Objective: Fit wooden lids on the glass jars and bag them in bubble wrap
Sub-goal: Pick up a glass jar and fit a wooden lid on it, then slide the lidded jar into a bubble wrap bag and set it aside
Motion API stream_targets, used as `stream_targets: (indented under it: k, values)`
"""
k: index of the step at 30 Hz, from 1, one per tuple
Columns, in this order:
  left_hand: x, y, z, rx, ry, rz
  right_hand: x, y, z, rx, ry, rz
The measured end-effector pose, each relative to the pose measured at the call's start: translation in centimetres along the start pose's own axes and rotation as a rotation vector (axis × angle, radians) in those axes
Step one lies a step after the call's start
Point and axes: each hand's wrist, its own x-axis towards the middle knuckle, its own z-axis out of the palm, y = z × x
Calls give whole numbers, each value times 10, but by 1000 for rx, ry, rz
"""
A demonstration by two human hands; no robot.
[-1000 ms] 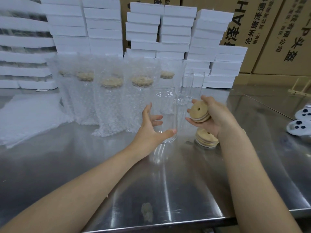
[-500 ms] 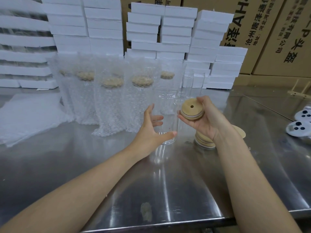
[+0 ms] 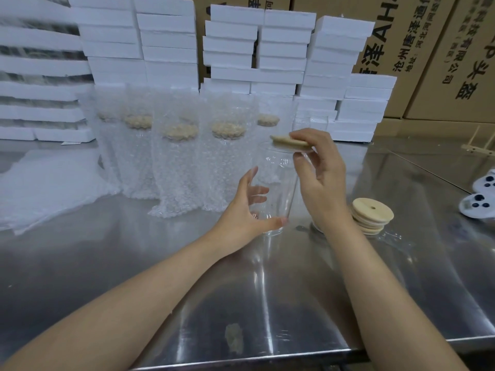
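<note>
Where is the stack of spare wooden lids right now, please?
In the head view, the stack of lids sits on the metal table, right of centre, just right of the right hand.

A shiny steel table (image 3: 134,263) fills the foreground, streaked with pale reflected light. Along its far edge rise stacks of white foam boxes (image 3: 284,49). Behind them stand brown cartons (image 3: 428,49) printed with black Chinese characters.
</note>
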Motion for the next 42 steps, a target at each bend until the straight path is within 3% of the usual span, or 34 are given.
stream_targets:
  k: [11,23,25,27,29,30,32,34,36,38,39,42]
  values:
    - [0,0,0,24,-60,4,-8,3,10,-184,-125,-167]
    - [4,1,0,-31,-66,-56,2,25,33,-108,-45,-265]
    - [3,5,-3,78,-56,-60,4,29,34,-123,-32,-267]
    - [5,10,-11,400,-32,-32,5,32,35,-158,-9,-225]
    - [4,23,-23,691,87,159,4,34,33,-164,-4,-196]
    - [4,31,-32,756,225,314,3,37,30,-153,-15,-194]
    - [8,46,-57,851,637,605,-1,44,25,-125,-60,-178]
    - [12,56,-90,751,1012,645,-7,47,22,-97,-103,-116]
    - [11,50,-127,572,1213,454,-13,47,24,-53,-134,-44]
    - [7,29,-165,462,1266,156,-16,46,25,-38,-143,2]
    - [1,17,-182,538,1241,-44,-17,45,26,-40,-143,17]
    - [-20,-19,-214,899,963,-689,-20,43,28,-48,-136,22]
